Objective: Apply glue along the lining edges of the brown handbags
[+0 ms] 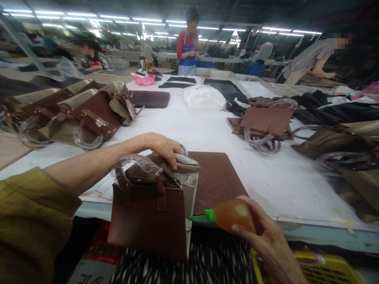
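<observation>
1. Writing: red characters on a panel (pixel 89 278) at lower left, cut off and illegible; faint lettering on a white bag (pixel 204 96), unreadable
2. The handbag (pixel 148 217) is upright against the near edge of the white surface (pixel 192 126), broad brown face toward the camera, plastic-wrapped handle (pixel 133 163) uppermost
3. Left hand (pixel 161 146) – fingers curled over the handbag's top flap, gripping it
4. Right hand (pixel 266 240) – fingers closed round an amber squeeze bottle (pixel 232 215); long axis level, green nozzle (pixel 204 216) pointing left, tip just beside the handbag's side
</observation>
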